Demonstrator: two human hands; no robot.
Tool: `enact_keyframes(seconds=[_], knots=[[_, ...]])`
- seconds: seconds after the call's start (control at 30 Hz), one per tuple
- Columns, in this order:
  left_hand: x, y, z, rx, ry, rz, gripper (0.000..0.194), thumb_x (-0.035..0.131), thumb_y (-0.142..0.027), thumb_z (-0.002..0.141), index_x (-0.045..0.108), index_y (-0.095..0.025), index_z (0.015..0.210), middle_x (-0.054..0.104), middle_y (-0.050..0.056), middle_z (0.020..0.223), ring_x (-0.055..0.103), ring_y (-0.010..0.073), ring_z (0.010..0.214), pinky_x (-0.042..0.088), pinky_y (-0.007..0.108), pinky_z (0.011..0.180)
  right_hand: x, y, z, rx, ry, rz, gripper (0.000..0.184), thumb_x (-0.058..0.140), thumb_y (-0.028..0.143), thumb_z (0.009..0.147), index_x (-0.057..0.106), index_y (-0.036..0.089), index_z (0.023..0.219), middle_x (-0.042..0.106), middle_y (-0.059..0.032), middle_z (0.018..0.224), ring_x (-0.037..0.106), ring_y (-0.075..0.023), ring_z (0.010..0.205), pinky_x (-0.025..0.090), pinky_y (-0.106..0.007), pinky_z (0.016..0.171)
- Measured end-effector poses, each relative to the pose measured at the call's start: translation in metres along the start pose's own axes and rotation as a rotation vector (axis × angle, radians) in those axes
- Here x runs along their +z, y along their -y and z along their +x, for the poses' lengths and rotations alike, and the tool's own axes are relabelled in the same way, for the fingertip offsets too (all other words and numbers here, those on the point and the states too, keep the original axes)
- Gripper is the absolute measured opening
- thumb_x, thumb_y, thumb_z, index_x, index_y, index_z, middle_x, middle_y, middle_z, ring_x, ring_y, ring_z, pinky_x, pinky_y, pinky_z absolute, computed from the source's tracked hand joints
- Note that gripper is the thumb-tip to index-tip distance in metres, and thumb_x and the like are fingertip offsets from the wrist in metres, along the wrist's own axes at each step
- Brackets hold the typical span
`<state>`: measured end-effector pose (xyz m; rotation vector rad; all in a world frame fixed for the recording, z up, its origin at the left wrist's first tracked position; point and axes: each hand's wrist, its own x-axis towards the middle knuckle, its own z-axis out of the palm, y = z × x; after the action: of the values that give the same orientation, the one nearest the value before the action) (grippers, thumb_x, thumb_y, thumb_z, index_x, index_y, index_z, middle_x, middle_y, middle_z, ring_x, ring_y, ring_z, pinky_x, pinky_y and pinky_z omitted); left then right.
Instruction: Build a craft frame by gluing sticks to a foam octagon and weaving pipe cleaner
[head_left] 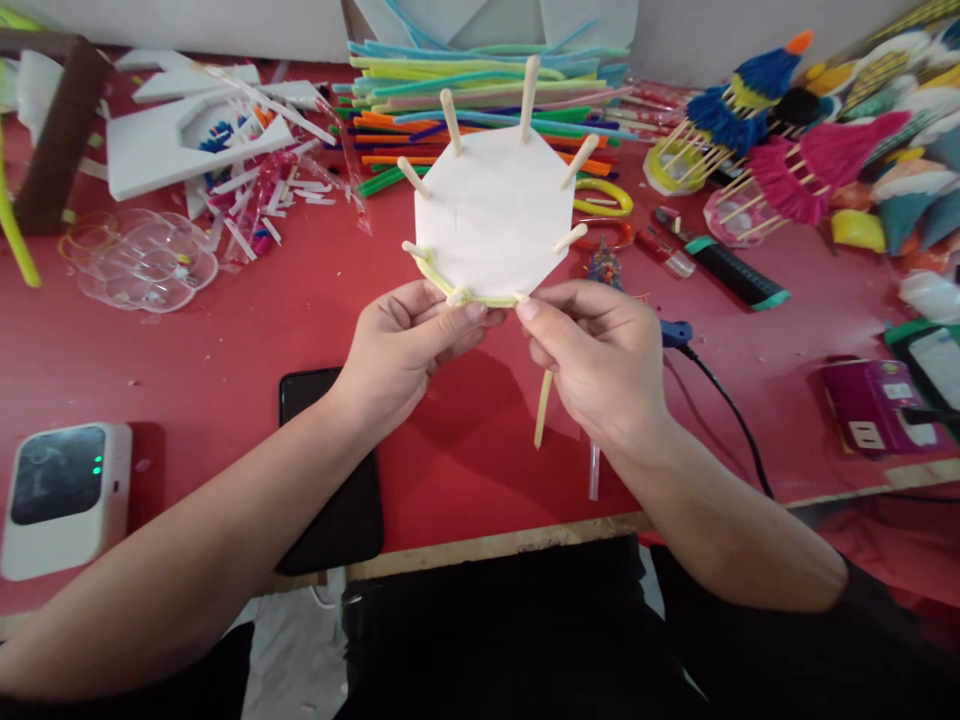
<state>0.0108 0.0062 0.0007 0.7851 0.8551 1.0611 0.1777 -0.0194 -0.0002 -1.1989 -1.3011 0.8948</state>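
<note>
A white octagonal board [495,215] with several wooden sticks [529,100] standing up around its rim is held over the table, tilted toward me. Along its near edge runs a pale yellow pipe cleaner [491,300], bent around the lower sticks; its loose end hangs below my right hand. My left hand [420,335] grips the near left edge, thumb on top at a stick's base. At the near right corner, my right hand [596,345] pinches the pipe cleaner beside another stick. The fingers under the board are partly hidden.
Colourful pipe cleaners [480,75] lie at the back. White foam pieces [195,130] and a clear tray [146,260] are at left. A black phone [337,500] and white device [67,500] lie nearer. Rightward are yellow-handled scissors [604,197], a cutter [739,272] and pink-and-blue stick models [814,175].
</note>
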Motion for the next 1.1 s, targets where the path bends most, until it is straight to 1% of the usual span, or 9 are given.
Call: enact_keyframes(seconds=[0.1, 0.23, 0.43, 0.6, 0.67, 0.8, 0.87, 1.0, 1.1], knots=[[-0.0003, 0.0008, 0.0005, 0.001, -0.005, -0.003, 0.024, 0.091, -0.026, 0.067, 0.076, -0.017, 0.084, 0.080, 0.005, 0.087, 0.077, 0.0191, 0.093, 0.061, 0.023, 0.081, 0.0004, 0.0024, 0.0003, 0.051, -0.001, 0.044, 0.007, 0.074, 0.029, 0.087, 0.075, 0.025, 0.082, 0.065, 0.0046, 0.066, 0.059, -0.0103, 0.060, 0.049, -0.027, 0.059], [-0.0004, 0.0008, 0.0010, -0.002, -0.001, -0.021, 0.023, 0.090, -0.024, 0.067, 0.077, -0.017, 0.084, 0.080, 0.004, 0.088, 0.077, 0.0180, 0.092, 0.061, 0.022, 0.081, 0.0010, 0.0051, 0.0007, 0.070, -0.002, 0.069, 0.005, 0.074, 0.027, 0.086, 0.076, 0.025, 0.082, 0.066, 0.0044, 0.066, 0.059, -0.0107, 0.061, 0.050, -0.027, 0.061], [-0.0007, 0.0003, 0.0011, 0.001, 0.027, -0.040, 0.022, 0.090, -0.023, 0.068, 0.077, -0.017, 0.085, 0.080, 0.003, 0.086, 0.077, 0.0162, 0.090, 0.061, 0.020, 0.080, 0.0012, 0.0044, 0.0004, 0.063, -0.010, 0.069, 0.005, 0.075, 0.026, 0.085, 0.076, 0.025, 0.081, 0.061, 0.0061, 0.061, 0.052, -0.0084, 0.055, 0.047, -0.025, 0.058], [0.0003, 0.0009, -0.0005, 0.021, 0.005, -0.059, 0.027, 0.093, -0.021, 0.066, 0.076, -0.020, 0.087, 0.080, 0.000, 0.089, 0.076, 0.0132, 0.087, 0.060, 0.019, 0.077, 0.0026, 0.0033, 0.0007, 0.045, -0.033, 0.052, 0.007, 0.076, 0.026, 0.084, 0.075, 0.023, 0.078, 0.058, 0.0069, 0.058, 0.047, -0.0067, 0.052, 0.043, -0.023, 0.054], [0.0010, 0.0013, -0.0014, 0.016, 0.004, -0.056, 0.031, 0.094, -0.022, 0.064, 0.076, -0.020, 0.090, 0.080, 0.000, 0.089, 0.076, 0.0138, 0.088, 0.060, 0.019, 0.077, 0.0036, 0.0041, 0.0008, 0.037, -0.026, 0.044, 0.008, 0.076, 0.025, 0.085, 0.074, 0.023, 0.077, 0.057, 0.0069, 0.058, 0.046, -0.0065, 0.051, 0.042, -0.023, 0.052], [0.0018, 0.0017, -0.0021, 0.013, 0.010, -0.031, 0.034, 0.094, -0.025, 0.065, 0.077, -0.017, 0.093, 0.080, 0.004, 0.092, 0.076, 0.0164, 0.091, 0.060, 0.021, 0.079, 0.0054, 0.0065, 0.0002, 0.040, -0.017, 0.042, 0.009, 0.076, 0.027, 0.085, 0.073, 0.023, 0.078, 0.057, 0.0067, 0.057, 0.048, -0.0072, 0.052, 0.044, -0.024, 0.054], [0.0018, 0.0015, -0.0019, 0.018, 0.017, -0.021, 0.034, 0.094, -0.025, 0.065, 0.078, -0.017, 0.093, 0.080, 0.003, 0.089, 0.076, 0.0156, 0.089, 0.060, 0.020, 0.078, 0.0062, 0.0075, -0.0001, 0.052, -0.022, 0.039, 0.011, 0.076, 0.029, 0.085, 0.072, 0.023, 0.077, 0.057, 0.0064, 0.058, 0.048, -0.0071, 0.052, 0.044, -0.023, 0.053], [0.0017, 0.0010, -0.0016, 0.005, 0.023, -0.011, 0.029, 0.095, -0.028, 0.064, 0.077, -0.018, 0.085, 0.078, 0.000, 0.080, 0.076, 0.0143, 0.085, 0.060, 0.019, 0.075, 0.0075, 0.0084, -0.0003, 0.085, -0.022, 0.023, 0.015, 0.077, 0.032, 0.084, 0.070, 0.022, 0.074, 0.056, 0.0063, 0.057, 0.045, -0.0069, 0.050, 0.040, -0.023, 0.049], [0.0013, 0.0009, -0.0020, 0.009, 0.013, -0.004, 0.030, 0.094, -0.028, 0.064, 0.077, -0.020, 0.087, 0.079, 0.000, 0.087, 0.075, 0.0142, 0.087, 0.060, 0.019, 0.073, 0.0078, 0.0078, -0.0004, 0.091, -0.006, 0.031, 0.014, 0.076, 0.030, 0.084, 0.071, 0.022, 0.074, 0.055, 0.0067, 0.055, 0.044, -0.0065, 0.050, 0.037, -0.022, 0.047]])
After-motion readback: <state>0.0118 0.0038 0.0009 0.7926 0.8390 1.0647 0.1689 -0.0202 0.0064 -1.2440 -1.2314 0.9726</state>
